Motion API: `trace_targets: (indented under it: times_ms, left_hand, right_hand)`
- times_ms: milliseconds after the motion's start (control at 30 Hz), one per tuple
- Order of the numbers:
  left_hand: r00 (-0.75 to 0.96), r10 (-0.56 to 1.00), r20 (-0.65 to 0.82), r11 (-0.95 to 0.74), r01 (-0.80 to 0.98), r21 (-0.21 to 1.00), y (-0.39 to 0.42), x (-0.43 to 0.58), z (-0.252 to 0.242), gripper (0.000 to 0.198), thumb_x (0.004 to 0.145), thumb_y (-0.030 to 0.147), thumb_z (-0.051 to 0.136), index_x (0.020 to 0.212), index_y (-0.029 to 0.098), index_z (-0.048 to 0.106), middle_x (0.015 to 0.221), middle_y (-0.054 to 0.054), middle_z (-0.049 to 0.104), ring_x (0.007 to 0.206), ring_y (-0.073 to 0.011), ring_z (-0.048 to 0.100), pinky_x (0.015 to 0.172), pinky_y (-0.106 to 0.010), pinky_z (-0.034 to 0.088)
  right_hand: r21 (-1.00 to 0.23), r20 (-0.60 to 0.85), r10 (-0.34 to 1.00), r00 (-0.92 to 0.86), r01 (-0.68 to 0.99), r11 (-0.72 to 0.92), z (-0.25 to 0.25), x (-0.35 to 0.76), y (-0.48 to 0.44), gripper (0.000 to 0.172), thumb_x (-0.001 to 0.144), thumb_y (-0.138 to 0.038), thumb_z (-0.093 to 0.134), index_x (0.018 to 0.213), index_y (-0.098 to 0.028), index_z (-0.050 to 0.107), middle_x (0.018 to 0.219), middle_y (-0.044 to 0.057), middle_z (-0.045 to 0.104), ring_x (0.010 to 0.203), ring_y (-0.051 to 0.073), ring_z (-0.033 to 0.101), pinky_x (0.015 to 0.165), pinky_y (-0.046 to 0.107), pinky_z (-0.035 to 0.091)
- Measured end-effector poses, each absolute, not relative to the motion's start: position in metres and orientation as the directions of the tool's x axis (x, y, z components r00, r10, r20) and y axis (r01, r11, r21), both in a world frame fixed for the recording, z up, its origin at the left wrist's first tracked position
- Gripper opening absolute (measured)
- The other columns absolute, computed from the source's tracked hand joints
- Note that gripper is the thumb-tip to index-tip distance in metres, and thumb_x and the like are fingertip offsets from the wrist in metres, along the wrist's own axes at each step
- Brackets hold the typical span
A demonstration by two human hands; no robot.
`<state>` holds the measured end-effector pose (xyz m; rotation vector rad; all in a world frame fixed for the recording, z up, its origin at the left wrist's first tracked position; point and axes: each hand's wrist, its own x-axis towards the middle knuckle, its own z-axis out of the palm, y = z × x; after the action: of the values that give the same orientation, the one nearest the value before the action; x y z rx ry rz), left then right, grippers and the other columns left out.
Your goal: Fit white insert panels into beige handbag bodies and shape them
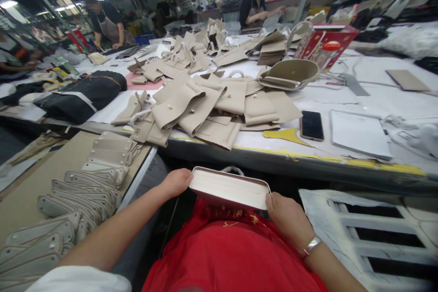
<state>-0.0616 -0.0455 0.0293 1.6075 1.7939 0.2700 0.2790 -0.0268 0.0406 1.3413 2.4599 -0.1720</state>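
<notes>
I hold a beige bag piece with a white inner face (227, 187) over my lap, above a red apron (222, 251). My left hand (176, 182) is closed on its left end. My right hand (287, 216), with a silver bracelet at the wrist, grips its right end. A white loop handle shows just behind the piece. Beyond my hands runs the edge of the white worktable (273, 150).
A heap of beige leather bag panels (201, 105) covers the table, with a black phone (311, 125), a yellow template (287, 136) and a white board (359, 133) nearby. Stacked beige strips (85, 182) lie on a brown board at left. A white crate (369, 232) stands at right. Other people work at the far side.
</notes>
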Motion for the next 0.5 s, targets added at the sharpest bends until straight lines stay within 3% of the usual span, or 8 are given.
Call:
trace_targets:
  times_ms: [133, 267, 500]
  left_hand:
    - [0.049, 0.887, -0.460, 0.344, 0.594, 0.727, -0.049, -0.073, 0.018, 0.046, 0.079, 0.057, 0.037, 0.076, 0.015, 0.056, 0.073, -0.006, 0.057, 0.072, -0.0192, 0.055, 0.064, -0.031, 0.044]
    - [0.093, 0.859, -0.504, 0.441, 0.365, 0.820, -0.055, -0.079, 0.004, 0.055, 0.077, 0.067, 0.034, 0.086, 0.016, 0.051, 0.067, -0.001, 0.053, 0.057, -0.0126, 0.052, 0.052, -0.025, 0.042]
    - [0.167, 0.855, -0.491, 0.445, 0.250, 0.860, -0.047, -0.074, -0.004, 0.046, 0.071, 0.059, 0.056, 0.062, 0.017, 0.040, 0.052, 0.006, 0.041, 0.045, -0.0055, 0.038, 0.044, -0.019, 0.030]
  right_hand:
    - [0.060, -0.327, 0.804, -0.497, 0.838, 0.543, 0.040, 0.280, -0.029, 0.025, 0.087, -0.010, 0.032, 0.086, -0.009, 0.058, 0.078, 0.014, 0.059, 0.066, 0.026, 0.063, 0.052, 0.030, 0.042]
    - [0.053, -0.324, 0.787, -0.525, 0.820, 0.569, 0.041, 0.280, -0.028, 0.024, 0.086, -0.010, 0.034, 0.088, -0.008, 0.058, 0.080, 0.014, 0.059, 0.067, 0.027, 0.063, 0.052, 0.033, 0.044]
    - [0.031, -0.342, 0.786, -0.514, 0.831, 0.556, 0.034, 0.283, -0.028, 0.030, 0.087, -0.011, 0.029, 0.089, -0.009, 0.059, 0.081, 0.015, 0.059, 0.065, 0.026, 0.063, 0.053, 0.035, 0.046]
